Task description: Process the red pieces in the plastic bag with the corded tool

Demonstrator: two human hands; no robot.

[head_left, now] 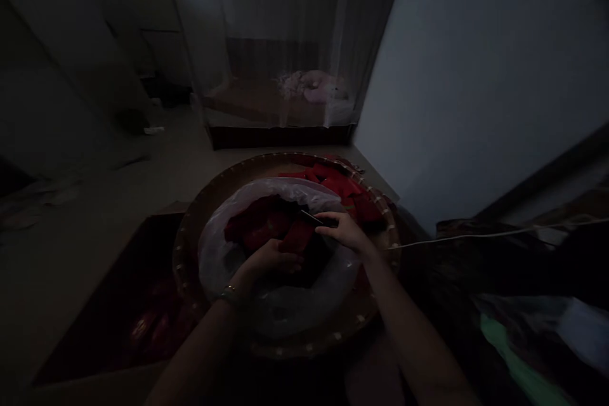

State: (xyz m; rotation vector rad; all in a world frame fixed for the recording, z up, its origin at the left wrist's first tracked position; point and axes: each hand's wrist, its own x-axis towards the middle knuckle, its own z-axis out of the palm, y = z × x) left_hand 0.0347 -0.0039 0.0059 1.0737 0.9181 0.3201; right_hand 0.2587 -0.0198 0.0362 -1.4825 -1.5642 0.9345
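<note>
My left hand (271, 258), with a bracelet at the wrist, is closed on a flat dark-red piece (298, 236) that looks like cloth. My right hand (346, 232) pinches a thin, shiny metal tool (311, 217), its tip pointing left just above that piece. In this dim light I cannot tell the tool's exact kind. Both hands are over an open whitish plastic bag (280, 314), its edge spread in a ring. More dark-red pieces (254, 222) lie inside the bag. A large round woven tray (179, 260) carries the bag.
Bright red pieces (335, 181) lie at the tray's far right. A dark box (109, 304) with shiny reddish items stands at left. A white cord (476, 236) runs rightward from the tray. Behind are a curtained bed (257, 98) and a pale wall (476, 76).
</note>
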